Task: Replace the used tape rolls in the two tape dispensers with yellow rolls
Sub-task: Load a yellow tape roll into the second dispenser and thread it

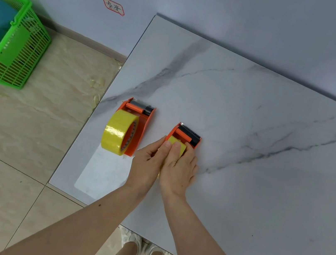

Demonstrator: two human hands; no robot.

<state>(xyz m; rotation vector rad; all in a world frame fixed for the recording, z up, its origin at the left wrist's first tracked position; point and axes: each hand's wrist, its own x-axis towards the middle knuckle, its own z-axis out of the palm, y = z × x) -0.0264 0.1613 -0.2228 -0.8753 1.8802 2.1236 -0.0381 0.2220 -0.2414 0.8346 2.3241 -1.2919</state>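
Observation:
Two orange tape dispensers lie on the marble table [252, 109]. The left dispenser [141, 123] carries a full yellow tape roll [116, 133] on its side. The right dispenser [186, 135] holds a second yellow roll [177, 143], mostly covered by my hands. My left hand [148, 163] wraps the roll's left side with its thumb on top. My right hand [179, 168] grips the roll from the right, fingers curled over it. Both hands touch each other over the roll.
A green plastic basket [19, 48] with a teal bag inside stands on the tiled floor at the far left. The table's left edge runs just beside the left dispenser. Scraps of tape lie on the floor near the wall. My feet show below the table's front edge.

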